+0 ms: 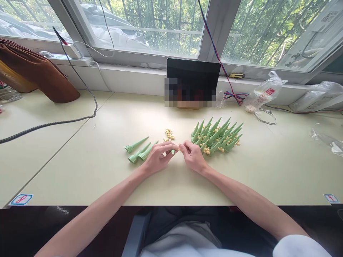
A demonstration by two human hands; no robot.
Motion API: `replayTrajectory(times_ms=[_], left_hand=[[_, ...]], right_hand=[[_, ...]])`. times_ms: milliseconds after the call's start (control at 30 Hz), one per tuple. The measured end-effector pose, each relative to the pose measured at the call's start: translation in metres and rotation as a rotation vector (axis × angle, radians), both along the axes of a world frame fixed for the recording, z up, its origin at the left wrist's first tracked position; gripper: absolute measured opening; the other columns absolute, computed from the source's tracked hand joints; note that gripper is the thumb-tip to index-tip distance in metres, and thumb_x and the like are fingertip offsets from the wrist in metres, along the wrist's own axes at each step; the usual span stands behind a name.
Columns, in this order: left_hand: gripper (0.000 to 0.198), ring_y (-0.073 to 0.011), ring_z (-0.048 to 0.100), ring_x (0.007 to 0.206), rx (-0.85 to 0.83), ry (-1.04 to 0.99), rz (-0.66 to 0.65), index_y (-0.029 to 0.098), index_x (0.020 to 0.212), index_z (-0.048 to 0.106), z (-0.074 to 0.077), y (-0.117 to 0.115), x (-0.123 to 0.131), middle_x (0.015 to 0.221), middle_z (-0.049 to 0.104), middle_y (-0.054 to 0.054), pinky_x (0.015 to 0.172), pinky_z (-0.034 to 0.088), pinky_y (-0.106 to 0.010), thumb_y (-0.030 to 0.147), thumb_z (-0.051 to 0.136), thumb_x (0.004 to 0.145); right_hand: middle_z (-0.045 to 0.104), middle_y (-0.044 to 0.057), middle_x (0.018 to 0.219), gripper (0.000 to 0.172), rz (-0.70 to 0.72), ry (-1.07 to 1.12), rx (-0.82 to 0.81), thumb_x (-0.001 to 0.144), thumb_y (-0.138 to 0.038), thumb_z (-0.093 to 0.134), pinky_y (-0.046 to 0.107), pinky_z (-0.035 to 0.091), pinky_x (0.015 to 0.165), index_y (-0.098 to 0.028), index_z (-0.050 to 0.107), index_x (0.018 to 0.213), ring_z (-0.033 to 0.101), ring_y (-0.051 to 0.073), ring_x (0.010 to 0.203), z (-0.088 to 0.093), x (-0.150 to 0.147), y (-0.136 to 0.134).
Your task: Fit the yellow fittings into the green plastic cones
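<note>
My left hand [158,156] is closed around a green plastic plant-watering spike [173,151], mostly hidden by the fingers. At its end, a small yellow valve [178,149] lies between both hands' fingertips. My right hand [194,157] pinches this valve with thumb and forefinger. Whether valve and spike are joined is too small to tell. Beside my left hand lie three loose green spikes [137,144]. Several small yellow valves [169,136] lie just beyond the hands. To the right, many green spikes with yellow valves are gathered in a dense cluster [217,136].
A dark-screened tablet [194,76] leans by the window on a stand. Wires [235,95], a plastic bag [265,92] and a white cable [265,117] lie at the back right. A black cord [53,124] crosses the left tabletop near a brown cloth-like object [40,71].
</note>
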State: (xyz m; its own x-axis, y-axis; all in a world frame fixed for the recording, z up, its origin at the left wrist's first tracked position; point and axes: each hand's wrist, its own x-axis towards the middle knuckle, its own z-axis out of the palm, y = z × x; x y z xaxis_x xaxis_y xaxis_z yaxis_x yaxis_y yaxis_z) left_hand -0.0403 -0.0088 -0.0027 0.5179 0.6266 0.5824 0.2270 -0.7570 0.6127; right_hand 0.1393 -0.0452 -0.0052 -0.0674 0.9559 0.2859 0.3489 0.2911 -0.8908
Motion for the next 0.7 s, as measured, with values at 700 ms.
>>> replayTrajectory(times_ms=[700], left_hand=[[0.011,-0.0124,0.062,0.073,-0.017,0.025,0.012,0.019,0.094,0.071,0.0011,-0.0010,0.0013,0.088,0.071,-0.007,0.047,0.039,-0.018,0.016,0.060,0.089]], right_hand=[[0.032,-0.005,0.058,0.036,-0.011,-0.021,-0.009,0.097,-0.043,0.045,0.027,0.026,0.052,-0.021,0.042,0.069,0.028,0.011,0.053,0.0003,-0.0002,0.0008]])
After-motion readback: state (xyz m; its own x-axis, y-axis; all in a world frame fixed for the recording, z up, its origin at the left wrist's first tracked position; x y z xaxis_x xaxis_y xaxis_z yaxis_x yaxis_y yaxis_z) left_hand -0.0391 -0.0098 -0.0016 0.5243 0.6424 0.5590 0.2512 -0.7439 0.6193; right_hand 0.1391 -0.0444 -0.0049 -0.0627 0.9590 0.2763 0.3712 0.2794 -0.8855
